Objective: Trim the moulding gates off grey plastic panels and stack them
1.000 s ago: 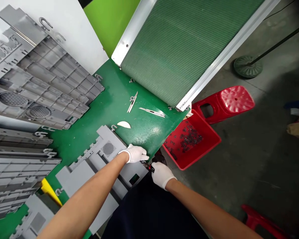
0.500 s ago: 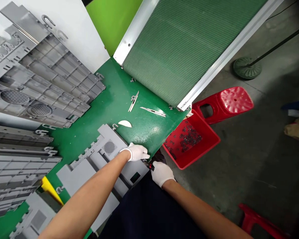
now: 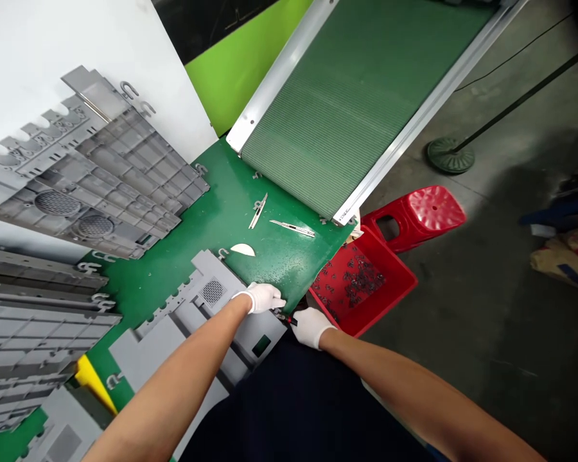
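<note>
Green tabletop point(image 3: 279, 256) carries a gray panel point(image 3: 158, 337), notched along one side and pierced by a grille, the left forearm point(image 3: 183, 378) crossing its middle. White-gloved, the worker's right hand point(image 3: 311, 327) closes around a red-and-black tool point(image 3: 286, 318) at the panel's corner; whether the left hand point(image 3: 264, 298), beside the tool's tip, grips anything cannot be told. Beyond lie two knives point(image 3: 293, 228), a pale half-disc point(image 3: 243, 249), a red bin point(image 3: 390, 276) and a conveyor belt point(image 3: 318, 147). Since half a second earlier, the view has shifted, dropping a second red stool from its lower right.
</note>
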{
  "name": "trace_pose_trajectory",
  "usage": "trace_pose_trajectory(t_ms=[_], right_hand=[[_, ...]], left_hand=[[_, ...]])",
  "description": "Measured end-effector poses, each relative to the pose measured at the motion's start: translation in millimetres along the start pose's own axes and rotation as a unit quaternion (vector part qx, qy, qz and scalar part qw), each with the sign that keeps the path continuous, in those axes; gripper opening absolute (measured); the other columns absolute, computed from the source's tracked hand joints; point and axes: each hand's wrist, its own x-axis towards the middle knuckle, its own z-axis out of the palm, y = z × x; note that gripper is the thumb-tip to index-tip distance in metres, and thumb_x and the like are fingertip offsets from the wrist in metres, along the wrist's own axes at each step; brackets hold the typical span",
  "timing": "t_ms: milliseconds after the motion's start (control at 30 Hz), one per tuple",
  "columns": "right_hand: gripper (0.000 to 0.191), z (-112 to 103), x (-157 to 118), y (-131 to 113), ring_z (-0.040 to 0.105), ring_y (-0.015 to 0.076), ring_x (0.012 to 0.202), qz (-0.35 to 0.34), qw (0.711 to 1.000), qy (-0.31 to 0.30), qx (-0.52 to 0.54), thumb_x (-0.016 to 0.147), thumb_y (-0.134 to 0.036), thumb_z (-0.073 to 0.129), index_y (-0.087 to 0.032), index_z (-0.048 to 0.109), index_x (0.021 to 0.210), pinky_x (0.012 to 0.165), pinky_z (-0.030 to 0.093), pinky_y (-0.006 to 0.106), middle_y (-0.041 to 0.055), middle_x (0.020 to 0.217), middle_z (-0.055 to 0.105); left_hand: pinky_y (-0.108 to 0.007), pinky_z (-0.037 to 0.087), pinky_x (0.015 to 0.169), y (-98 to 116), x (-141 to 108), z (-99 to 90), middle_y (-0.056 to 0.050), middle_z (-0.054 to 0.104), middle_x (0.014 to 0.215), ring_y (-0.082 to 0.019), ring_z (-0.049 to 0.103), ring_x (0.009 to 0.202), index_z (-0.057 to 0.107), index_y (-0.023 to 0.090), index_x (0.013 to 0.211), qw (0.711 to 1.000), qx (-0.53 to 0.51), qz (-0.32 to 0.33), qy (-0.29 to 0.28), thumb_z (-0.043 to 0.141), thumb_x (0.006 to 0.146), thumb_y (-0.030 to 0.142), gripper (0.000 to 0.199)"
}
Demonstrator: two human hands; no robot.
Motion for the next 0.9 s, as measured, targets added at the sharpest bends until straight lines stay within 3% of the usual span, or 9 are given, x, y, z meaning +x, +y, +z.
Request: trace_pose_trajectory(t_ms=[267,367,500,767,900], right_hand=[[0.022,15,-16,-5,0.069,0.0245,0.089,0.030,0.999,0.012,0.024,0.079,-0.026,0.057,-0.021,0.066,0.100,0.072,0.047,0.031,0.0114,0.102,0.072],[0.021,19,-21,-4,0.068,0.0244,0.090,0.040,0.999,0.014,0.034,0.081,-0.025,0.055,-0.021,0.065,0.099,0.072,0.047,0.032,0.0112,0.103,0.071],[0.021,20,-18,-3,0.067,0.0240,0.093,0.037,0.998,0.024,0.046,0.082,-0.027,0.053,-0.023,0.064,0.100,0.075,0.047,0.032,0.0105,0.107,0.070],[0.032,18,-12,-9,0.070,0.0283,0.086,0.061,0.997,0.021,0.046,0.089,-0.045,0.046,-0.023,0.068,0.097,0.070,0.049,0.036,0.0126,0.093,0.073],[0.034,13,-13,-10,0.070,0.0305,0.088,0.057,0.997,0.020,0.045,0.090,-0.042,0.045,-0.020,0.071,0.096,0.074,0.049,0.039,0.0166,0.095,0.073]], left_hand=[[-0.039,0.040,0.092,1,-1,-5.0,0.001,0.064,0.070,-0.017,0.058,0.072,0.064,0.022,0.070,1.000,-0.016,-0.003,-0.003,0.054,0.080,0.058,0.038],[-0.034,0.042,0.084,0,-2,-6.3,0.001,0.063,0.069,-0.016,0.056,0.070,0.065,0.023,0.071,1.000,-0.022,0.005,-0.007,0.052,0.081,0.059,0.039],[-0.029,0.042,0.074,0,-1,-8.4,0.000,0.064,0.071,-0.015,0.054,0.067,0.067,0.022,0.073,1.000,-0.024,0.013,-0.015,0.052,0.080,0.058,0.040],[-0.027,0.040,0.064,1,-1,-11.3,0.001,0.063,0.068,-0.014,0.052,0.064,0.068,0.022,0.073,0.999,-0.039,0.019,-0.018,0.056,0.078,0.056,0.037],[-0.026,0.040,0.062,2,0,-10.5,0.001,0.065,0.069,-0.014,0.053,0.062,0.067,0.021,0.071,0.999,-0.050,0.013,-0.015,0.056,0.078,0.056,0.038]])
